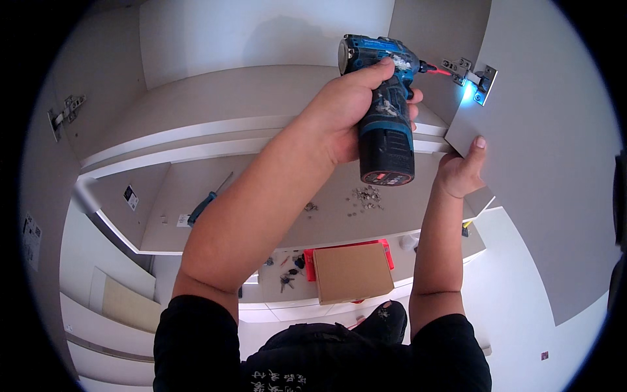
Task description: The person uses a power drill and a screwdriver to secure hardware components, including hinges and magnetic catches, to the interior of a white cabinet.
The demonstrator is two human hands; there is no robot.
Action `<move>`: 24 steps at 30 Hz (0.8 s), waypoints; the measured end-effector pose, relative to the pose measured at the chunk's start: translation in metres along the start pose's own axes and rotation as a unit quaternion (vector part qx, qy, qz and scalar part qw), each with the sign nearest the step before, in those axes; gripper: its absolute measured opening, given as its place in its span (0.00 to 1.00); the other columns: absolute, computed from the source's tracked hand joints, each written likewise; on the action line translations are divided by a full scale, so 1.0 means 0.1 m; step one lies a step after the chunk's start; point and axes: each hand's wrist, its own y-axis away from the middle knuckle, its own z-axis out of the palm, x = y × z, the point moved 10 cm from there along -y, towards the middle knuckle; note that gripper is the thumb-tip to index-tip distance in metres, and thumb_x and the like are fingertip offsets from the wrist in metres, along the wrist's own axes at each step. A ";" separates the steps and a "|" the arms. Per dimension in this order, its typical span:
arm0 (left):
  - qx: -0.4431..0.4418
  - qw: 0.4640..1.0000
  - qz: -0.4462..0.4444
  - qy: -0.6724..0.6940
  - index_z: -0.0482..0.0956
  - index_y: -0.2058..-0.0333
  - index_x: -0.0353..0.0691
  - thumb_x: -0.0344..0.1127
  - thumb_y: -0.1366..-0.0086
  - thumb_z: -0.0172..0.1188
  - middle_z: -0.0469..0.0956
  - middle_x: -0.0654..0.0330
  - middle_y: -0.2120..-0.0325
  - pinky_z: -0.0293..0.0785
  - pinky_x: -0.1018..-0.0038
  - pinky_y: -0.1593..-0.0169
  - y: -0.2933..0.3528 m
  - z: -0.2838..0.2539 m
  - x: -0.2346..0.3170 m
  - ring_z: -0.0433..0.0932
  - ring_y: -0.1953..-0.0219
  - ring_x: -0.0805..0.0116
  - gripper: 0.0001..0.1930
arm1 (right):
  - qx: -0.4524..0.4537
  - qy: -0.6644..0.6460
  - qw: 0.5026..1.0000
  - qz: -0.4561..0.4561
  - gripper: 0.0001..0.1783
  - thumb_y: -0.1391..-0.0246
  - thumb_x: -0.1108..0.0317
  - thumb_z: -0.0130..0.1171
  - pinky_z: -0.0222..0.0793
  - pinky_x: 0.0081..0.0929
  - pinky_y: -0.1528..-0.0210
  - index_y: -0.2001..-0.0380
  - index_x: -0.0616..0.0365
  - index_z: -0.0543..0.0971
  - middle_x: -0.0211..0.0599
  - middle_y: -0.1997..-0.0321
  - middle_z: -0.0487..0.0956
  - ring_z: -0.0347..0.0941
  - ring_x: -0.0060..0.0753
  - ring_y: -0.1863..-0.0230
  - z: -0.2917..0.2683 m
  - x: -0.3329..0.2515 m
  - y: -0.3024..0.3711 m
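Observation:
My left hand (349,108) is wrapped round the grip of a blue and black cordless drill (386,117). The drill's red-shanked bit (439,70) points right and reaches a metal cabinet hinge (460,68) on the side panel; contact with a screw is too small to make out. Blue-white light falls on the hinge cup plate, fixed to a grey cabinet door (542,150) standing open on the right. Lower down, my right hand (462,171) grips that door's bottom edge, thumb against its face and the other fingers mostly hidden.
Opposite is another hinge (65,114) on the left. A screwdriver (206,204) and a pile of small metal fittings (367,198) lie on the shelf below. Underneath, a cardboard box (353,271) rests on something red, with keys (286,282) beside it.

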 end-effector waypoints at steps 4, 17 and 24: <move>0.008 1.000 -0.013 -0.010 0.68 0.37 0.33 0.51 0.22 0.54 0.84 0.51 0.53 0.87 0.63 0.59 0.01 0.01 0.00 0.85 0.63 0.64 0.28 | -0.012 -0.011 1.000 -0.007 0.23 0.36 0.70 0.64 0.76 0.41 0.36 0.42 0.68 0.72 0.45 0.44 0.78 0.77 0.39 0.45 -0.02 -0.01 -0.01; 0.107 0.989 -0.048 -0.089 0.72 0.40 0.33 0.47 0.27 0.61 0.87 0.51 0.57 0.89 0.62 0.62 0.00 -0.01 0.04 0.86 0.66 0.64 0.27 | -0.014 0.064 0.998 0.013 0.22 0.38 0.69 0.62 0.78 0.42 0.42 0.44 0.66 0.73 0.45 0.47 0.79 0.78 0.41 0.47 0.01 0.01 0.01; 0.079 0.992 -0.067 -0.076 0.78 0.53 0.33 0.44 0.29 0.63 0.85 0.56 0.63 0.87 0.63 0.62 -0.01 -0.02 0.03 0.85 0.68 0.66 0.18 | -0.009 0.090 0.994 -0.065 0.21 0.40 0.76 0.64 0.77 0.38 0.42 0.45 0.67 0.74 0.43 0.46 0.79 0.77 0.38 0.49 0.00 -0.12 0.01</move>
